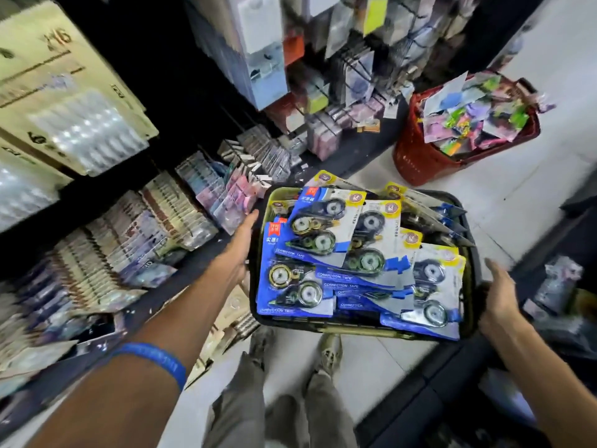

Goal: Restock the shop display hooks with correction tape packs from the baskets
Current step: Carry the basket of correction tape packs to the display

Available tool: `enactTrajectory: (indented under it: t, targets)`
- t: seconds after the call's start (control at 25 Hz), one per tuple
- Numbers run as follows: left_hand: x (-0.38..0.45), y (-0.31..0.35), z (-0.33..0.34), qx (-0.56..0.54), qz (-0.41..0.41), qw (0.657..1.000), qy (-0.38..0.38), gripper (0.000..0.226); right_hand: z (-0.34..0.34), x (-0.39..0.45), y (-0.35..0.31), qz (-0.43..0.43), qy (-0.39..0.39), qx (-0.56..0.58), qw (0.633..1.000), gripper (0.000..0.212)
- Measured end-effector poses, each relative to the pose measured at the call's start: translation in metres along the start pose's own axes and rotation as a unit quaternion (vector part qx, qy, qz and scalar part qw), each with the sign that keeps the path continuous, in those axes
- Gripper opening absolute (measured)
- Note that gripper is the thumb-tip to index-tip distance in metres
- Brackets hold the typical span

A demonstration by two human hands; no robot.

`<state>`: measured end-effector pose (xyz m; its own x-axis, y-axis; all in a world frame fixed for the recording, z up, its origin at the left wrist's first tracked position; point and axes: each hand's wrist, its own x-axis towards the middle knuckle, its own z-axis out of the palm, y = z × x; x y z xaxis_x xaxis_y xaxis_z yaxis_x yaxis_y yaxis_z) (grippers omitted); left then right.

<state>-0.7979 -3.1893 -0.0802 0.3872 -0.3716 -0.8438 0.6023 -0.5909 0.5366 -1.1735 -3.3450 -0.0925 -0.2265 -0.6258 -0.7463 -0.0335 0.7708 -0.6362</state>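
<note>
I hold a black basket [469,321] above the floor, heaped with several blue correction tape packs [318,234]. My left hand [240,244] lies along its left wall, fingers stretched forward against the rim. My right hand [500,297] grips the right rim, thumb on top and fingers under the edge. The display hooks [349,69] hang at the upper middle, crowded with blurred stationery packs.
A red basket [423,156] full of colourful packs stands on the white floor at the upper right. Shelves of packed stationery [135,234] run along the left. My shoes [329,350] are under the black basket. Dark goods sit at the right edge.
</note>
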Motion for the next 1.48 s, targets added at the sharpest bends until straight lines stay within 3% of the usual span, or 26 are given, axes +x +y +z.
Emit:
enactTrajectory:
  t: [0.2, 0.36, 0.6, 1.0, 1.2, 1.28, 1.36, 1.4, 1.48]
  targets:
    - [0.128, -0.032, 0.025, 0.029, 0.008, 0.999, 0.022, 0.051, 0.061, 0.060, 0.017, 0.028, 0.027, -0.032, 0.999, 0.046]
    - [0.248, -0.086, 0.031, 0.048, -0.033, 0.998, 0.022, 0.049, 0.094, 0.170, 0.085, 0.023, 0.047, -0.075, 0.996, 0.039]
    - [0.364, -0.151, 0.039, 0.097, -0.052, 0.994, 0.025, 0.039, 0.115, 0.301, 0.180, 0.032, 0.021, -0.130, 0.991, 0.027]
    - [0.460, -0.211, 0.038, 0.138, -0.072, 0.987, 0.026, 0.042, 0.131, 0.396, 0.261, 0.084, 0.006, -0.177, 0.981, 0.026]
    - [0.465, -0.221, 0.039, 0.100, -0.077, 0.992, 0.007, 0.049, 0.143, 0.404, 0.274, 0.067, 0.023, -0.178, 0.981, 0.026]
    - [0.468, -0.221, 0.038, 0.139, -0.061, 0.988, 0.023, 0.065, 0.145, 0.402, 0.276, 0.057, 0.051, -0.205, 0.976, 0.047]
    - [0.458, -0.219, 0.044, 0.249, -0.004, 0.963, 0.100, 0.076, 0.142, 0.396, 0.278, -0.001, 0.104, -0.281, 0.954, 0.075]
    - [0.448, -0.218, 0.051, 0.298, 0.057, 0.945, 0.124, 0.075, 0.144, 0.385, 0.278, -0.051, 0.114, -0.309, 0.943, 0.077]
    - [0.420, -0.214, 0.066, 0.393, 0.204, 0.892, 0.094, 0.074, 0.154, 0.352, 0.278, -0.182, 0.092, -0.317, 0.926, 0.065]
